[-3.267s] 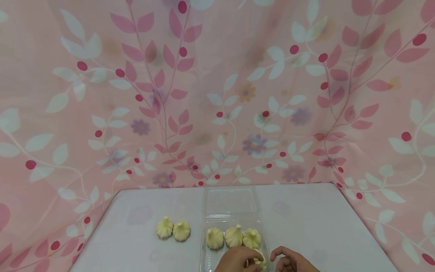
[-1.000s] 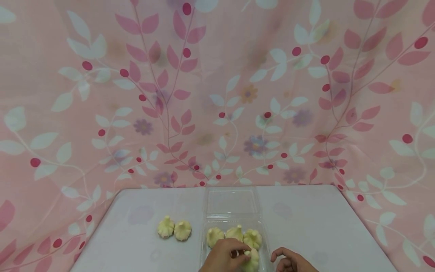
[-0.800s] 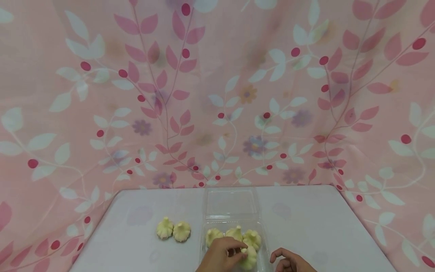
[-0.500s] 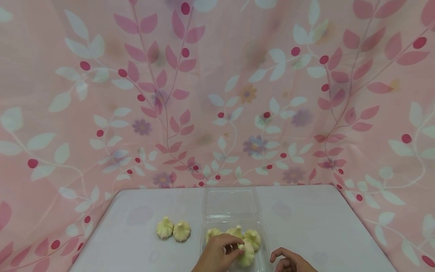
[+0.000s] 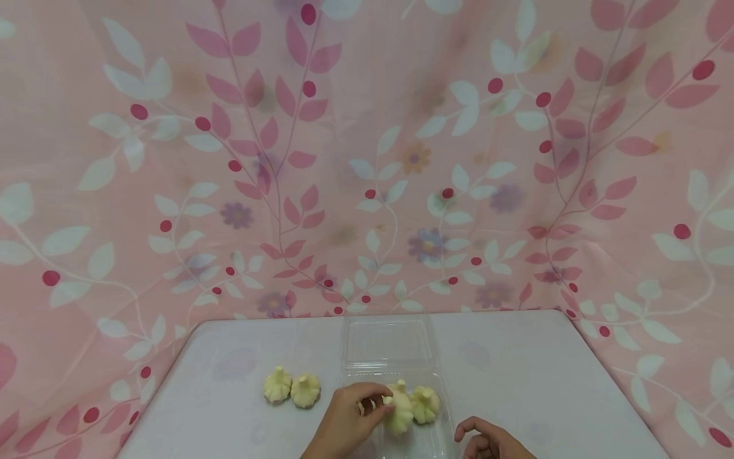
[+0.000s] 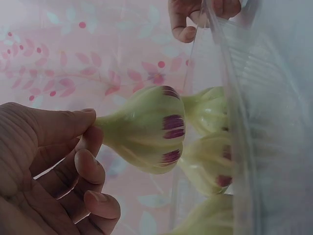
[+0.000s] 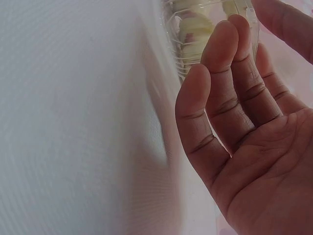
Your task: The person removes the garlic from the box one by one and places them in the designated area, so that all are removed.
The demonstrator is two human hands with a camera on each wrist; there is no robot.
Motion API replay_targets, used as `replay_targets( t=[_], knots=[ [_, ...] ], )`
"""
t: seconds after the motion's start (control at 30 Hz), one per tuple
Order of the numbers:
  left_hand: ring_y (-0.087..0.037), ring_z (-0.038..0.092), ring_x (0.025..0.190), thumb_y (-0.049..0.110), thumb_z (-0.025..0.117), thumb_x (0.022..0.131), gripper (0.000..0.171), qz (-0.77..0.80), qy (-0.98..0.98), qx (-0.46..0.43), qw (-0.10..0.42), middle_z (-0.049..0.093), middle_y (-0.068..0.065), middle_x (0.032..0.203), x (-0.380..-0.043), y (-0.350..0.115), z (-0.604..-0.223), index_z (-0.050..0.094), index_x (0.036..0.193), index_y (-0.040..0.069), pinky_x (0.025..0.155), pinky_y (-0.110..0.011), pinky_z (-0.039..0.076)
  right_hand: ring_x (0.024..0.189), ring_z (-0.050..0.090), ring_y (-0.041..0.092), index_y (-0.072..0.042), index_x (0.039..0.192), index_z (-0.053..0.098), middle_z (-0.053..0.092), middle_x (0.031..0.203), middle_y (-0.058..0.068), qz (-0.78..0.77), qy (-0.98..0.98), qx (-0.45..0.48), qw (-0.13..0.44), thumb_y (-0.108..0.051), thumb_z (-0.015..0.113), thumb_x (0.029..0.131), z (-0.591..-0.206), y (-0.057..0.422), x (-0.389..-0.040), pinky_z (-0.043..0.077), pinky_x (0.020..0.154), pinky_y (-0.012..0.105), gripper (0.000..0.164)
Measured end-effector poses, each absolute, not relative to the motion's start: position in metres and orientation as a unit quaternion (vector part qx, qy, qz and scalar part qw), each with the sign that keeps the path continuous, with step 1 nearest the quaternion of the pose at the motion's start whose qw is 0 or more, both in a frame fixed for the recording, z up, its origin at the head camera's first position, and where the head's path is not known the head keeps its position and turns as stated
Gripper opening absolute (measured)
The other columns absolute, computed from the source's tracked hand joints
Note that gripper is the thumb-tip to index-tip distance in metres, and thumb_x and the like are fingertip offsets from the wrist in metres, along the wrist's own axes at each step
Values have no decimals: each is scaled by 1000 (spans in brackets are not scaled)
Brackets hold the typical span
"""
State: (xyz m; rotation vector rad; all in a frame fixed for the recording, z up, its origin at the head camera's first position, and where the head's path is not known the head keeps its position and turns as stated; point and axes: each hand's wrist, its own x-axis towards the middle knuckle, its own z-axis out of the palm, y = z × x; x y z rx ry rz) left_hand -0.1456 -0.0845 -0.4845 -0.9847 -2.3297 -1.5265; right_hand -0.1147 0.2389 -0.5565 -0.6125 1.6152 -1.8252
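My left hand (image 5: 374,408) pinches the stem of a pale garlic bulb (image 5: 399,413) and holds it above the clear plastic clamshell box (image 5: 441,440). In the left wrist view the left hand (image 6: 90,131) has thumb and fingers around the stem, and the bulb (image 6: 149,129) shows purple streaks. More bulbs (image 6: 209,164) lie inside the box (image 6: 264,98), one (image 5: 426,405) beside the held one. My right hand (image 5: 469,437) sits at the box's front right corner. In the right wrist view the right hand (image 7: 244,34) has its fingers nearly straight, lying against the box rim (image 7: 195,24).
Two loose garlic bulbs (image 5: 278,386) (image 5: 305,390) lie on the white table (image 5: 516,376) left of the box. The box lid (image 5: 387,341) lies open flat behind it. A pink leaf-patterned cloth (image 5: 367,159) hangs behind and around the table.
My left hand has lifted one bulb out of the front of the box and carried it up and to the left. The right hand has stayed at the box corner.
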Motion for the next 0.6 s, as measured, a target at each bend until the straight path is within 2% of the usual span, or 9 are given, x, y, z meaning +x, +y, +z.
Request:
replay_targets(
  t=[0.2,0.6],
  knots=[
    [1,53,63,10,79,84,14,-509,-790,-320,119,63,9,76,-149,-92,-480,72,97,13,53,-21,49,74,62,6,21,127,31,67,91,-2,-691,610,-231,312,1,49,100,-556,239,-115,51,71,22,38],
    [-2,57,66,13,78,86,14,-518,-799,-286,110,63,9,78,-153,-107,-477,72,99,13,54,-24,51,73,61,6,19,126,35,66,90,-1,-686,620,-222,310,0,51,100,-555,239,-116,51,70,21,36]
  ],
)
